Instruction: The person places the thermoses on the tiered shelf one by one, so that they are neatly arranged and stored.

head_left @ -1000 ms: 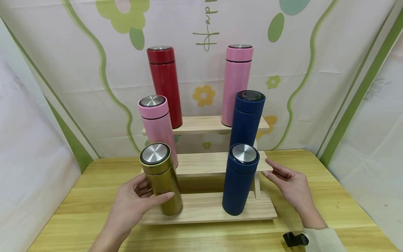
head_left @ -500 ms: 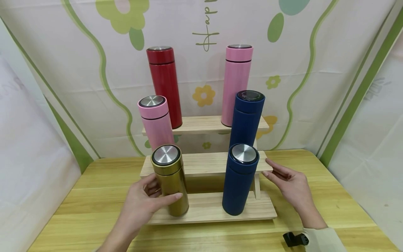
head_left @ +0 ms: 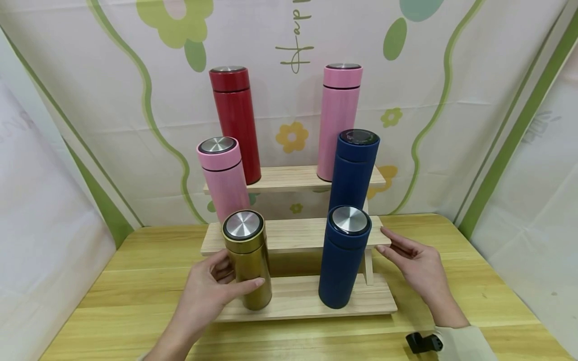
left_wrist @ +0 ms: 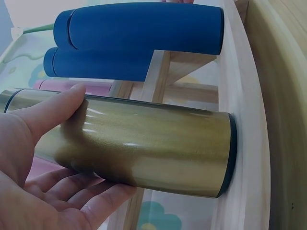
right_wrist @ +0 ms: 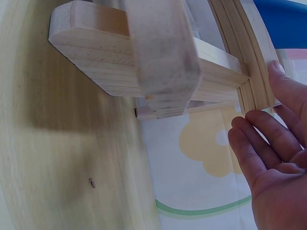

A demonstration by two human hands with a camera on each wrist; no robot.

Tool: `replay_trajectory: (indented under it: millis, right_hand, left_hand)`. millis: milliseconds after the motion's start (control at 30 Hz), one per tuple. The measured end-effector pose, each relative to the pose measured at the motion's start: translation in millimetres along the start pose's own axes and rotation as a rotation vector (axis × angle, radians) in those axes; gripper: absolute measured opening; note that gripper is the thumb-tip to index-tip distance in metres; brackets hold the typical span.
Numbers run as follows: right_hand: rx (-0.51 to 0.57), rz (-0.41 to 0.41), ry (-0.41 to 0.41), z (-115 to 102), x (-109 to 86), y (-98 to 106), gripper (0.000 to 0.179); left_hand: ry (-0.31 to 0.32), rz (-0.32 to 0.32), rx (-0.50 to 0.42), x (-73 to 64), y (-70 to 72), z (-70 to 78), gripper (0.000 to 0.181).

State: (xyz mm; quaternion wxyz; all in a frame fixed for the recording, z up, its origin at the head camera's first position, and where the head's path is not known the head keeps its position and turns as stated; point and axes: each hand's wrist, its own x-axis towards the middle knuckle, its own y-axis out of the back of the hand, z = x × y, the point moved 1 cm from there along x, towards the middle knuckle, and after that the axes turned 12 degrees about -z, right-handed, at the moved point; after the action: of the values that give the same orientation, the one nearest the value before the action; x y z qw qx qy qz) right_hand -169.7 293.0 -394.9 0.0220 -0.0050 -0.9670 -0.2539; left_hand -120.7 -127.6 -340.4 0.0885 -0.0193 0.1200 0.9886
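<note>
My left hand point(head_left: 205, 293) is around a gold thermos point(head_left: 250, 271), thumb on its front and fingers on its left and far side. That thermos stands on the lowest board at the left of a three-tier wooden stand point(head_left: 298, 296); in the left wrist view, its dark base point(left_wrist: 229, 155) meets the board. My right hand point(head_left: 417, 265) holds the right end of the middle board point(head_left: 293, 233). In the right wrist view, its thumb point(right_wrist: 283, 79) lies against one face of the board, fingers on the other side. A dark blue thermos point(head_left: 345, 265) stands at the lowest board's right.
Behind stand a pink thermos point(head_left: 223, 185) and another blue thermos point(head_left: 354, 170) on the middle board. On the top board are a red thermos point(head_left: 237, 125) and a taller pink thermos point(head_left: 338, 120). A patterned cloth point(head_left: 253, 30) hangs behind the wooden table point(head_left: 122, 296).
My left hand has moved the gold thermos rightward along the lowest board, uncovering more of the middle board's left end. The right hand has stayed where it was.
</note>
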Motion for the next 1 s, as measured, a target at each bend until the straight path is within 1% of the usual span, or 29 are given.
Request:
replay_trajectory:
  millis: [433, 733, 867, 900, 967, 1000]
  right_hand:
    - [-0.001, 0.000, 0.004, 0, 1.0, -1, 0.058]
    - [-0.007, -0.003, 0.001, 0, 1.7, -1, 0.058]
    - [-0.011, -0.001, -0.002, 1, 1.2, 0, 0.058]
    - [-0.011, -0.001, -0.002, 0, 1.1, -1, 0.058]
    - [-0.011, -0.001, 0.001, 0, 1.0, -1, 0.058]
    - [-0.010, -0.003, 0.004, 0, 1.1, -1, 0.058]
  left_hand:
    - [0.004, -0.006, 0.007, -2.3, 7.2, -5.1, 0.072]
    - [-0.009, -0.025, 0.026, -2.5, 6.1, -7.7, 0.074]
    - [-0.020, -0.038, 0.048, -5.4, 6.0, -7.9, 0.079]
    - [-0.013, -0.036, 0.060, -7.0, 6.7, -7.3, 0.081]
    - [-0.011, -0.036, 0.085, -11.5, 11.3, -5.9, 0.081]
    - [-0.028, -0.039, 0.109, -13.8, 15.6, -5.0, 0.080]
